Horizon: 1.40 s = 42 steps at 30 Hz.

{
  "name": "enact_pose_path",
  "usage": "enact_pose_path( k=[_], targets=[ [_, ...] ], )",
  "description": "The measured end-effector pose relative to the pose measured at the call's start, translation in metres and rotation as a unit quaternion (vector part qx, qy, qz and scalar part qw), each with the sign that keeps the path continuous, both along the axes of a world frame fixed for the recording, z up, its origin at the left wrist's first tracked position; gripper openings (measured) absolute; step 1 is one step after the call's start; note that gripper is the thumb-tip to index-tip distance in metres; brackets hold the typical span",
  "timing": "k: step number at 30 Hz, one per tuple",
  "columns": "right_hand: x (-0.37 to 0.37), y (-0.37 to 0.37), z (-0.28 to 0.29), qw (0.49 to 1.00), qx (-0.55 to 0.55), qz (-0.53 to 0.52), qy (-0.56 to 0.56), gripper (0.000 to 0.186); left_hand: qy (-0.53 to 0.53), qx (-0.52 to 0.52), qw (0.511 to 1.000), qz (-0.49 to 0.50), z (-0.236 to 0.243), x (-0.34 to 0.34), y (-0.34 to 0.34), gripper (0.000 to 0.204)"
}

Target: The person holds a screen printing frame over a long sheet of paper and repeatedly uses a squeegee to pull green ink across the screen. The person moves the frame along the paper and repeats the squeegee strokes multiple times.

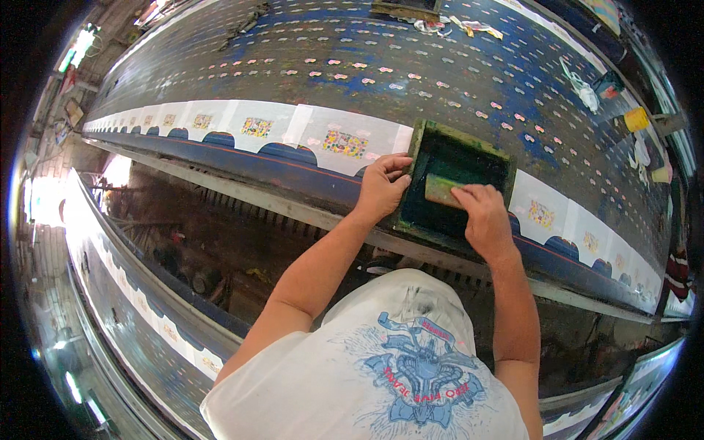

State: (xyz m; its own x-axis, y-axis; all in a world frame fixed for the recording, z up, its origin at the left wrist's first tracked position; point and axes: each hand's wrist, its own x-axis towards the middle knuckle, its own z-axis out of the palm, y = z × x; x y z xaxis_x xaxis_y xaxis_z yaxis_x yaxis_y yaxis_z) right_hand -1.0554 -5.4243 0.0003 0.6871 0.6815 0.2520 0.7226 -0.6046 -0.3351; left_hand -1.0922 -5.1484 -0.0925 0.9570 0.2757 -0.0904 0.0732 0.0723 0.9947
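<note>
A square screen-printing frame (pixel 471 135) with a dark green mesh lies on the long printing table, over a strip of white cut fabric pieces (pixel 301 138). My left hand (pixel 383 189) grips the frame's left side, fingers bent at its edge. In my right hand (pixel 484 216) is a squeegee (pixel 441 192) with a flat, greenish-brown handle, held inside the frame near the middle. The squeegee's lower edge and the fabric under the frame are hidden. Pieces on both sides of the frame carry small multicoloured patterned rectangles (pixel 345 144).
Beyond the fabric strip, the dark, blue-stained table (pixel 330 44) bears rows of small pink and white printed shapes. A yellow container (pixel 636 119) and rags (pixel 583 92) sit at the far right. Another long table (pixel 132 293) with fabric pieces stands at the lower left.
</note>
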Motion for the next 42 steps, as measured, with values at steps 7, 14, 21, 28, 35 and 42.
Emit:
enact_pose_path(
  k=[7, 14, 21, 28, 35, 42],
  targets=[
    [-0.070, 0.003, 0.006, 1.000, -0.006, -0.023, 0.017, 0.051, -0.006, 0.030, 1.000, -0.007, 0.000, -0.002, 0.000, 0.037],
    [-0.097, 0.003, 0.010, 0.995, 0.015, -0.051, 0.083, 0.045, -0.067, 0.048, 0.996, 0.021, -0.014, -0.008, -0.014, 0.040],
    [-0.122, -0.018, -0.010, 0.976, 0.134, -0.168, 0.026, 0.041, -0.123, 0.209, 0.970, 0.000, -0.006, -0.024, -0.013, 0.055],
    [-0.128, -0.053, -0.032, 0.907, 0.278, -0.285, 0.135, 0.045, -0.103, 0.175, 0.979, -0.003, -0.008, -0.016, -0.012, 0.055],
    [-0.124, -0.102, -0.042, 0.895, 0.331, -0.258, 0.152, 0.044, -0.163, 0.180, 0.970, 0.006, 0.011, -0.015, -0.052, 0.045],
    [-0.113, -0.216, -0.053, 0.867, 0.392, -0.263, 0.160, 0.041, -0.176, 0.143, 0.974, -0.002, -0.003, 0.001, -0.170, 0.044]
  ],
)
